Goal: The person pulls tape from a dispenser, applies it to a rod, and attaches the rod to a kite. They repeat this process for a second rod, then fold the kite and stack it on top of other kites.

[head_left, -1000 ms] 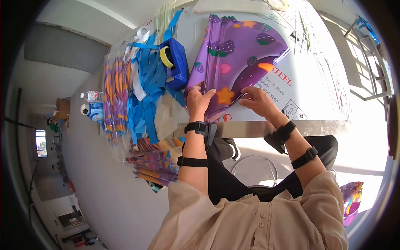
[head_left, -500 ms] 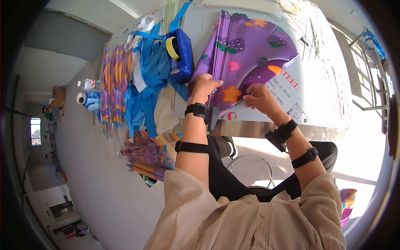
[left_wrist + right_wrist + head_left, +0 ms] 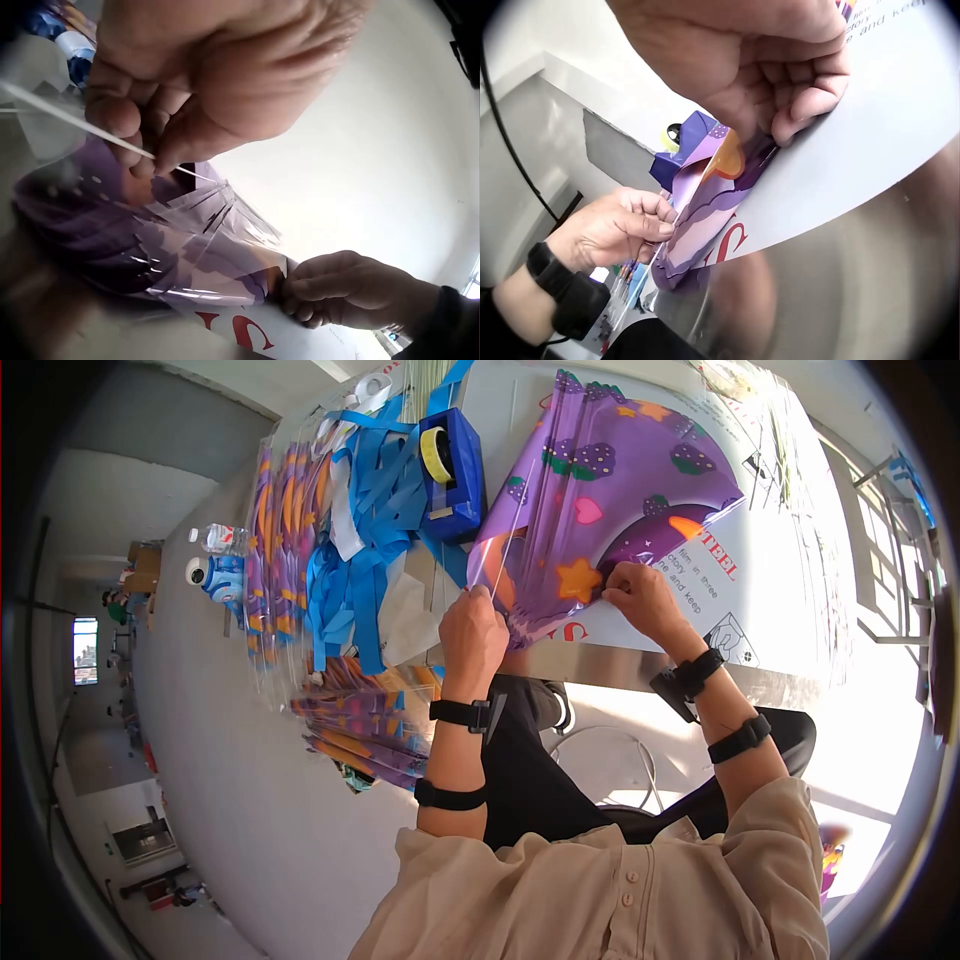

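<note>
Table edge (image 3: 620,663) lies near; purple film (image 3: 640,470) has long folds pointing away, my left hand (image 3: 473,643) pinches white stick (image 3: 67,115), right hand (image 3: 645,600) film.

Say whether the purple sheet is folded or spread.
Both in part: the purple sheet shows pleats along its left side, while its right side lies spread.

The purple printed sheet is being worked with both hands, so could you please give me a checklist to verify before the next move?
1. Left hand pinches the thin white stick: ok.
2. Right hand pinches the purple sheet near the orange star: ok.
3. Purple sheet lies fully flat: not ok, it has lengthwise folds.
4. Blue tape dispenser sits apart from both hands: ok.
5. Thin white stick is fixed to the purple sheet: cannot tell.
</note>
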Demonstrator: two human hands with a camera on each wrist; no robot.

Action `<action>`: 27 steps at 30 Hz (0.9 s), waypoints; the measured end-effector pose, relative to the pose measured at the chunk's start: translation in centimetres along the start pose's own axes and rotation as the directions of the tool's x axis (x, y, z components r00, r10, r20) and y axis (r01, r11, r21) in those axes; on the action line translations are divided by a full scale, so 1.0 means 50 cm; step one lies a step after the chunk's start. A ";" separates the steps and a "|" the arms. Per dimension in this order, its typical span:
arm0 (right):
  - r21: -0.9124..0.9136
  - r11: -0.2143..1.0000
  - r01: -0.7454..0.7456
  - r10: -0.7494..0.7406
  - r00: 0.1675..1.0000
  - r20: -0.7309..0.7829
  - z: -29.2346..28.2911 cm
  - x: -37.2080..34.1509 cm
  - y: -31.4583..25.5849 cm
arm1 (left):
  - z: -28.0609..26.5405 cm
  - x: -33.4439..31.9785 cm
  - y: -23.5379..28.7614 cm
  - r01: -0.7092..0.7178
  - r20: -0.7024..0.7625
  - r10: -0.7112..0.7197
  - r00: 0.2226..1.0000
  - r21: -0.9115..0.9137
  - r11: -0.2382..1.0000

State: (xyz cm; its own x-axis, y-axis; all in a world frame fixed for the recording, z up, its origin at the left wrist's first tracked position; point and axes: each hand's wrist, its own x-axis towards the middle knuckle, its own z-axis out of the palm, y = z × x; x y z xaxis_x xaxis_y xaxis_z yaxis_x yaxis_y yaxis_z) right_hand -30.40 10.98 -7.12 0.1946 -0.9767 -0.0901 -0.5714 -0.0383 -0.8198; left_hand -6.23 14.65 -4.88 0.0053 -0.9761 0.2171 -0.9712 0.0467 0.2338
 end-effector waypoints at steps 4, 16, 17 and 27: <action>-0.067 0.998 0.011 -0.011 1.000 0.001 0.002 0.003 -0.006 | -0.017 -0.012 -0.006 0.009 -0.078 -0.023 0.997 -0.182 0.983; -0.445 0.518 0.730 -0.760 0.632 0.153 0.031 0.101 -0.122 | 0.014 0.034 -0.065 -0.037 0.020 0.035 0.999 0.156 0.987; -0.441 0.520 0.732 -0.758 0.633 0.157 0.038 0.115 -0.130 | 0.021 0.038 -0.071 -0.034 0.024 0.030 0.999 0.156 0.987; -0.537 0.667 0.517 -0.535 0.833 0.138 0.038 0.112 -0.137 | 0.049 0.072 0.009 0.198 0.150 -0.134 0.980 -0.597 0.777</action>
State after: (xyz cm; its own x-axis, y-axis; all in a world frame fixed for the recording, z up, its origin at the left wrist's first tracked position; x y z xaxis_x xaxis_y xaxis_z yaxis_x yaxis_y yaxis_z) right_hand -23.87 6.15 -3.10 0.5781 -0.7645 0.2853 -0.7082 -0.6438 -0.2899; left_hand -7.21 10.64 -6.32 0.0992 -0.9943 0.0390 -0.6113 -0.0300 0.7909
